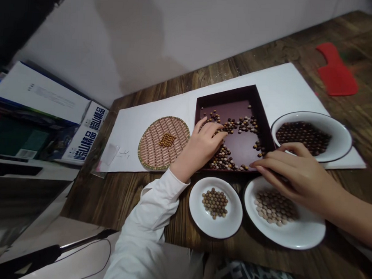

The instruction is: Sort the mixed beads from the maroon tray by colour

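1 head-worn camera gives the view, looking forward and down from above and behind the left grip [201, 145] and the right grip [291, 171]. It sits close over both, yet takes in the plain pale wall [221, 26] beyond them. The view leans sideways, so the dark brown wooden surface [118, 200] beneath the 2 grips slants upward toward the right grip's side.

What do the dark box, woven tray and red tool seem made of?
Dark box: perhaps plastic or coated board, satin, since its smooth floor catches light. Woven tray: probably bamboo strips, judging by interlaced slats; finish unclear. Red tool: likely plastic, matte-looking, from its uniform colour and flat shape.
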A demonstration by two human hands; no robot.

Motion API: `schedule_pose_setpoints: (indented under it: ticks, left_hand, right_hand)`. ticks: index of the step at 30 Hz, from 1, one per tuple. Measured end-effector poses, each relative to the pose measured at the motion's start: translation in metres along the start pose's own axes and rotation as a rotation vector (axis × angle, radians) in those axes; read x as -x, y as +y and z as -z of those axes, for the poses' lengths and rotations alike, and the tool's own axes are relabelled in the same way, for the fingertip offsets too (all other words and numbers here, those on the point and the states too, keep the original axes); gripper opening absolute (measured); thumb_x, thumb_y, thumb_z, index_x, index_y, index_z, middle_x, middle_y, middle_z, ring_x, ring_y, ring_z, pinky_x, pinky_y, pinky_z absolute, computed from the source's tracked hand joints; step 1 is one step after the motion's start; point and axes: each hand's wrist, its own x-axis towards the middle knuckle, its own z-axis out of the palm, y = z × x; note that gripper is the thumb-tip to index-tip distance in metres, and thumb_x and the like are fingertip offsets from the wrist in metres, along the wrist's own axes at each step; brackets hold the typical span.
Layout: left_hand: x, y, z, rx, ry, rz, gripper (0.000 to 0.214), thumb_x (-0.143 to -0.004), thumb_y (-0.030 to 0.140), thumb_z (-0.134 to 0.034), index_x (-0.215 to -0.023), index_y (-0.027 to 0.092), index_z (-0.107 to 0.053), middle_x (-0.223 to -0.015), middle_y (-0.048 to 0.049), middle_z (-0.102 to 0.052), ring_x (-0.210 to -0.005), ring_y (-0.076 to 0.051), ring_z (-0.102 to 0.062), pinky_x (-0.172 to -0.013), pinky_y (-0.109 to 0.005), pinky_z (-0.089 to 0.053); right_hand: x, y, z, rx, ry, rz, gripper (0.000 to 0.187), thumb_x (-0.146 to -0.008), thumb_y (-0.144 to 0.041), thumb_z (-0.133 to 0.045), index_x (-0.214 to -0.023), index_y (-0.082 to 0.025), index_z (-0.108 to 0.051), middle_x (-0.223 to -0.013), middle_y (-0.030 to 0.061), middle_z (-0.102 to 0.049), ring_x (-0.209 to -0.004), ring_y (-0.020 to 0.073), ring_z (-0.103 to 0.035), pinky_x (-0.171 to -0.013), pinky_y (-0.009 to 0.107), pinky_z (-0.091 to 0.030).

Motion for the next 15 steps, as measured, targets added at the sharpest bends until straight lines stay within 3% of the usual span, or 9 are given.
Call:
schedule_pose_setpoints:
  ticks: [5, 15]
  left_hand:
    - [-0.0016, 0.0056, -0.0085, 0.106, -0.21, 0.061, 0.042, -0.096, 0.032, -0.052, -0.133, 0.011, -0.054, -0.139, -0.0134, -0.055, -0.127, -0.026, -0.052, -0.105, -0.041, -0.044]
    - [-0.0012, 0.0037, -0.0045, 0.204, -0.303, 0.118, 0.024, -0.097, 0.01, -0.041, -0.114, 0.012, -0.058, -0.115, -0.011, -0.06, -0.108, -0.021, -0.059, -0.095, -0.034, -0.049]
  right_hand:
    - [-0.0007, -0.001, 0.0002, 0.005, -0.001, 0.009, 0.009, -0.097, -0.017, -0.049, -0.099, -0.019, -0.058, -0.08, 0.0003, -0.066, -0.071, 0.0146, -0.06, -0.084, 0.037, -0.036]
    - [-0.0008, -0.0005, -0.0019, -0.009, 0.026, 0.011, 0.01, -0.095, -0.015, -0.05, -0.096, -0.019, -0.06, -0.079, 0.0002, -0.066, -0.069, 0.0142, -0.059, -0.084, 0.036, -0.036]
